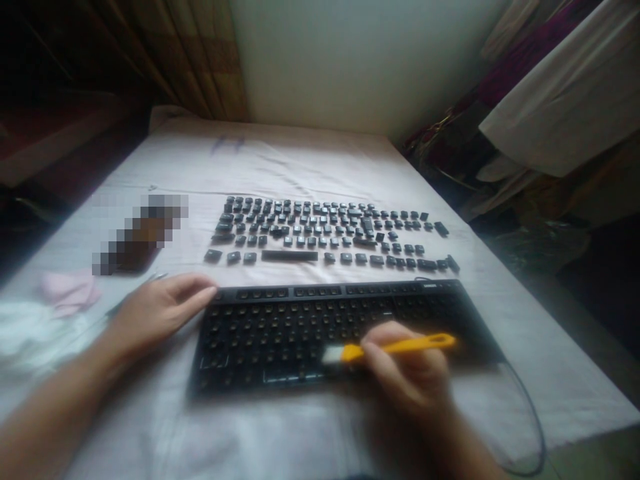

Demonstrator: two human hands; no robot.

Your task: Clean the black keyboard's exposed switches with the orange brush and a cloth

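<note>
A black keyboard base (pixel 300 327) with its keycaps off lies on the light cloth. My right hand (pixel 410 367) grips a yellow brush (pixel 415 345), its pale bristles over the lower middle of the base. At the upper left corner of the base rests my left hand (pixel 160 307), thumb and fingertips close together at the edge; whether anything is between them is hidden. Behind the base, loose black keycaps (pixel 300 230) are laid out in rows, with the long space bar (pixel 290 256) in the front row.
A pixelated dark object (pixel 143 237) lies at the left. Near it are a pink cloth (pixel 71 290) and a whitish cloth (pixel 40 333). The keyboard's cable (pixel 537 407) curves down at the right. Fabric (pixel 565 100) hangs at the upper right.
</note>
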